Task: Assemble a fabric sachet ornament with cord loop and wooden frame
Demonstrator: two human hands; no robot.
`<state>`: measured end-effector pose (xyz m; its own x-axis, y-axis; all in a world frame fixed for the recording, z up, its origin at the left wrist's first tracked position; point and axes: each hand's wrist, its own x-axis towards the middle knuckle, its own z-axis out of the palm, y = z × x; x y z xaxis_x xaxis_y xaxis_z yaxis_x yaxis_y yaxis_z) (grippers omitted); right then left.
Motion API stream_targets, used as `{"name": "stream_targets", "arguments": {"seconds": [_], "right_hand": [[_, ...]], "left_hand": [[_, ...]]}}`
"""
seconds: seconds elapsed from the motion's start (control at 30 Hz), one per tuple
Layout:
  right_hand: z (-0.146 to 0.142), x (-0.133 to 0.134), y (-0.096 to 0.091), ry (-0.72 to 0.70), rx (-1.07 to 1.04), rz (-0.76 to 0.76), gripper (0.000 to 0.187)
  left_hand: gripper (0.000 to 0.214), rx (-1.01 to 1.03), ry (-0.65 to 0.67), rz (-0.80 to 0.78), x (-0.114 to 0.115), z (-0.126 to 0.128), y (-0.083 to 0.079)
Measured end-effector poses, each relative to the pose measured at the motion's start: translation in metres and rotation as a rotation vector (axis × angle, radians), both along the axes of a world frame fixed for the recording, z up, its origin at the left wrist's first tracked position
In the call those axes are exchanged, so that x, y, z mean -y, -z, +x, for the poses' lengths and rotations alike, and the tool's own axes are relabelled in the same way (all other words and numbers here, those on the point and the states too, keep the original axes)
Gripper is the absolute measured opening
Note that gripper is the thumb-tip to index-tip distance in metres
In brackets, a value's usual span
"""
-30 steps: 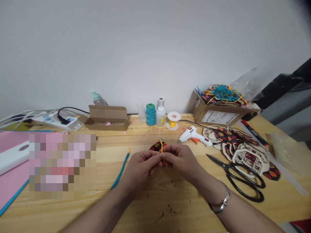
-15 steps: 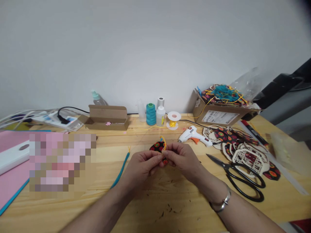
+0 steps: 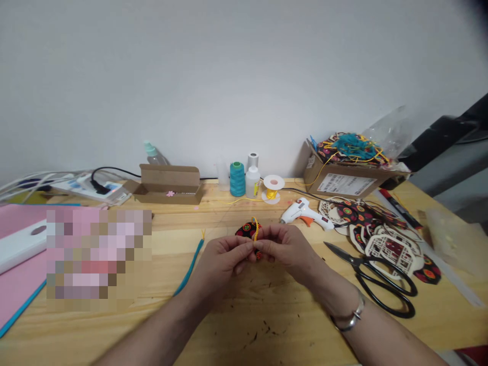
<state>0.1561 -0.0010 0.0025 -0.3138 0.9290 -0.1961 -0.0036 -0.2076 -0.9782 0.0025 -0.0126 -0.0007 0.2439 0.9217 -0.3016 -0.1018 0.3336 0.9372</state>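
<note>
My left hand (image 3: 233,256) and my right hand (image 3: 282,249) meet over the middle of the table, each pinching a yellow cord (image 3: 256,230) between thumb and forefinger. The cord curves up from the fingertips. Just behind them, a dark fabric piece with red, green and orange round patterns (image 3: 246,230) shows, partly covered by both hands. Whether the fingers also grip the fabric is hidden. To the left of my left hand lies a teal tassel (image 3: 192,263) with a yellow loop at its top. Black-handled scissors (image 3: 356,262) lie to the right of my right hand.
A white hot glue gun (image 3: 305,213), yellow cord spool (image 3: 273,190), teal thread cone (image 3: 237,180) and white bottle (image 3: 252,183) stand behind my hands. At right are wooden lattice pieces (image 3: 392,249) and a filled cardboard box (image 3: 343,180). An open small box (image 3: 171,195) sits back left.
Both hands stay at almost the same spot with the fingertips together. The yellow cord's loop has shifted slightly, standing a little more to the left.
</note>
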Motion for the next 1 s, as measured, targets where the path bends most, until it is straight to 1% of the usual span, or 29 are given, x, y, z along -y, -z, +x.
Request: {"name": "stream_targets", "arguments": {"seconds": [0.1,0.2,0.4,0.53,0.63,0.8,0.9,0.93,0.97,1.0], "right_hand": [[0.000,0.000,-0.001,0.050,0.033,0.023,0.010],[0.000,0.001,-0.001,0.083,0.085,0.090,0.006],[0.001,0.002,0.004,0.109,0.229,0.288,0.005],[0.002,0.002,0.007,0.108,0.277,0.344,0.006],[0.003,0.001,0.008,0.105,0.296,0.348,0.007],[0.003,-0.001,0.009,0.168,0.341,0.367,0.007],[0.002,-0.001,0.010,0.185,0.336,0.346,0.007],[0.002,-0.002,0.011,0.190,0.323,0.329,0.008],[0.002,-0.002,0.011,0.198,0.305,0.311,0.008],[0.001,-0.002,0.012,0.206,0.284,0.290,0.008]], "left_hand": [[0.019,0.000,0.007,-0.003,0.000,0.000,0.000],[0.019,0.005,0.006,-0.015,0.000,-0.001,0.000],[0.016,0.020,-0.008,-0.022,0.000,0.000,-0.001],[0.016,0.029,0.000,-0.029,0.000,0.000,0.000],[0.017,-0.034,-0.014,-0.022,-0.001,0.000,-0.001],[0.016,-0.180,-0.113,0.022,-0.002,-0.001,-0.007],[0.016,-0.246,-0.142,0.068,-0.002,-0.002,-0.006],[0.015,-0.269,-0.159,0.116,-0.002,-0.002,-0.004],[0.014,-0.299,-0.174,0.196,-0.001,-0.002,-0.002],[0.011,-0.338,-0.194,0.311,0.000,-0.001,0.000]]}}
